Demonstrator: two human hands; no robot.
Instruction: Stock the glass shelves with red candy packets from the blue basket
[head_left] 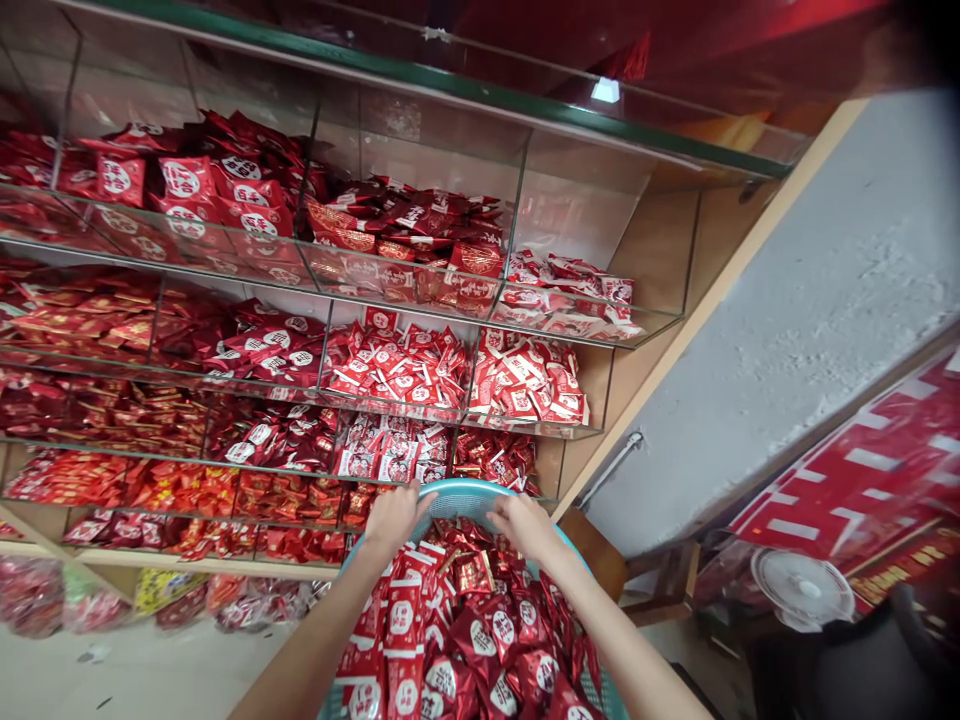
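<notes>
A light-blue plastic basket (pixel 469 487) is heaped with small wrapped packets (pixel 480 635), mostly red and dark red with white round labels. Its near part runs out of view at the bottom. My left hand (pixel 394 518) is closed on the far rim, left of the middle, with the thumb toward the inside. My right hand (pixel 525 525) is closed at the same rim farther right, fingers curled inward just above the packets. Part of its grip is hidden by the hand itself.
Ahead stands a tiered shelf with glass dividers (pixel 324 345), its compartments holding red packets (pixel 397 365). Filled plastic bags (pixel 97 605) lie on the floor below. To the right are a grey wall (pixel 810 300), a wooden stool (pixel 660 590) and a white fan (pixel 802 585).
</notes>
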